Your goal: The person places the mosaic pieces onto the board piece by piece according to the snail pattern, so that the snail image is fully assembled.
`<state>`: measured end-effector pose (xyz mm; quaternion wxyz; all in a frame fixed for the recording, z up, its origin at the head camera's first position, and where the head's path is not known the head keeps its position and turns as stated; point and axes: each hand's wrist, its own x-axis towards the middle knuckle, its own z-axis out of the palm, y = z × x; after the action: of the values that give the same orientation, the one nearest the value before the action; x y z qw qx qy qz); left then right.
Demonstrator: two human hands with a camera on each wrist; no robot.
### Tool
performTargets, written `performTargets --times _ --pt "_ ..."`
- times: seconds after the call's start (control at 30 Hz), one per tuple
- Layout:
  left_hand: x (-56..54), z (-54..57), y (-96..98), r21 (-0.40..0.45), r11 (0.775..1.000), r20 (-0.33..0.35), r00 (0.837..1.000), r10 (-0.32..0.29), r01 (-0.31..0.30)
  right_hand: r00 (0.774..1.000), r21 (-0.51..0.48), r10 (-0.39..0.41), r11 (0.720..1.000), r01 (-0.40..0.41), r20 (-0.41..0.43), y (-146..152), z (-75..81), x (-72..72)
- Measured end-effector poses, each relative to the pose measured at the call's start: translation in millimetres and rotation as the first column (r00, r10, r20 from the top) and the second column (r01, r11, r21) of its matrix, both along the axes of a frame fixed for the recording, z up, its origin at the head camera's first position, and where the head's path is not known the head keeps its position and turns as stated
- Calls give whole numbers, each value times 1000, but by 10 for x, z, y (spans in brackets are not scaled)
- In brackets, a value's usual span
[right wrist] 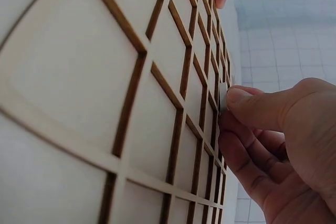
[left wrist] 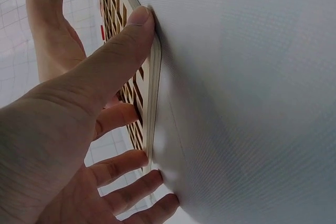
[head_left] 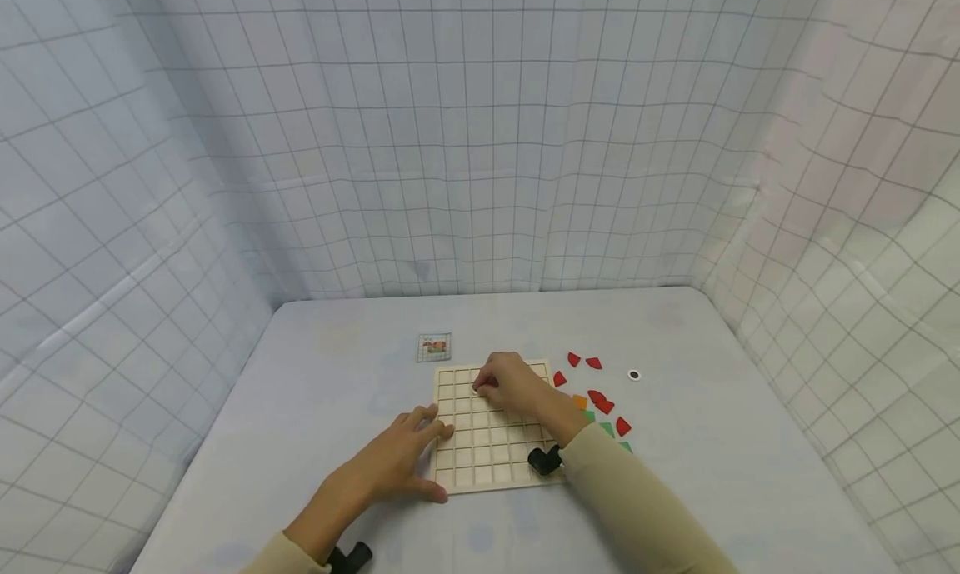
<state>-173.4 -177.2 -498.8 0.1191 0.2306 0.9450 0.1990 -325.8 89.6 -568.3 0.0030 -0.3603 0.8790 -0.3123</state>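
The person's left grip (head_left: 397,457) spreads along the left edge of a pale gridded board (head_left: 482,455), thumb by the near corner. Over the far cells the right grip (head_left: 512,384) pinches a tiny piece, mostly hidden. Red pieces (head_left: 623,426), green pieces (head_left: 607,430) and an orange piece (head_left: 580,401) lie rightward, a dark-centred white disc (head_left: 634,375) farther out; a picture card (head_left: 434,347) lies past the board on the bench (head_left: 337,374).
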Motion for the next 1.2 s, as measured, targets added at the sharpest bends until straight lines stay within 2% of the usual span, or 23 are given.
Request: performTargets --times 0.07,0.2,0.33,0.53,0.6,0.77,0.97,1.2 --pt "8 3 -1 1 1000 1 1000 2 -2 1000 6 -6 1000 6 10 -15 -24 -22" --pt "18 9 8 12 1000 9 1000 6 -6 999 28 -14 999 16 -51 -30 -104 -42" --pt "31 4 24 29 1000 21 1000 -1 0 998 11 -25 1000 25 -50 -24 -77 17" --pt "41 -27 27 20 1000 8 1000 -8 8 998 -27 -62 998 63 32 32 279 296" --pt "36 -32 21 15 1000 2 1000 -6 6 995 -28 -89 996 90 32 77 365 365" --pt "25 -32 -2 1 1000 -2 1000 16 -16 989 -27 -149 988 149 -9 256 429 426" --pt "29 -12 -33 -4 999 15 999 43 -43 976 -27 -217 976 217 15 554 478 436" --pt "17 -42 -55 7 999 15 999 37 -37 957 -8 -289 957 290 19 973 480 449"
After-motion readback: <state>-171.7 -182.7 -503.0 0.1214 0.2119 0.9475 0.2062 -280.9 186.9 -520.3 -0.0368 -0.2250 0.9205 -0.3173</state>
